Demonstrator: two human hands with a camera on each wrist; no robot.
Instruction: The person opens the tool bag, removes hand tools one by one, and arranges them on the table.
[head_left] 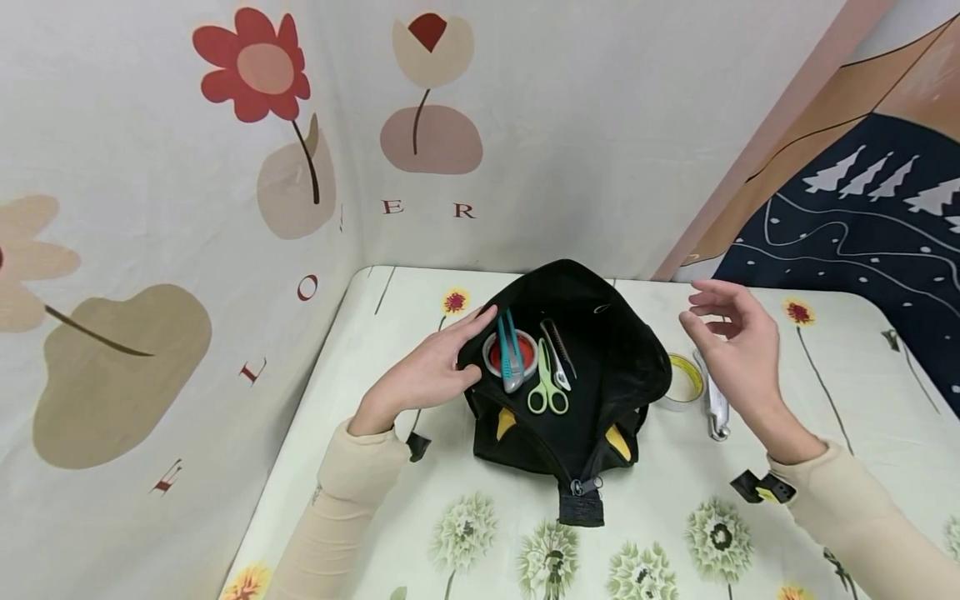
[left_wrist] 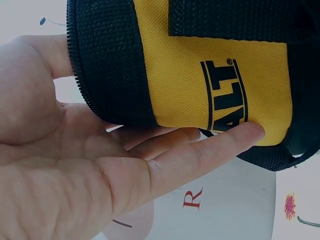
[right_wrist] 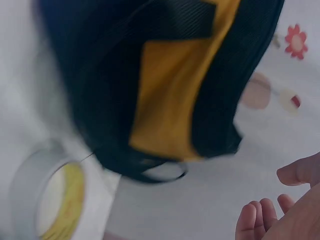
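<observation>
A black and yellow tool bag (head_left: pixel 570 283) stands with its mouth wide open on the table. My left hand (head_left: pixel 427 371) holds its left rim, the thumb at the zipper edge and a finger along the yellow panel (left_wrist: pixel 175 85). Inside lie a teal utility knife (head_left: pixel 507 350) over a roll of tape with a red core (head_left: pixel 529 357), light green scissors (head_left: pixel 546 392), and a slim tool with a white end (head_left: pixel 561 379). My right hand (head_left: pixel 738 350) hovers right of the bag with loosely bent fingers, holding nothing.
Right of the bag lie a roll of clear tape (head_left: pixel 686 382) with a yellow core and a white-handled tool (head_left: pixel 717 408), partly behind my right hand. The table's flowered cover (head_left: pixel 420 533) meets patterned cloth walls (head_left: pixel 562 150) at the back and left.
</observation>
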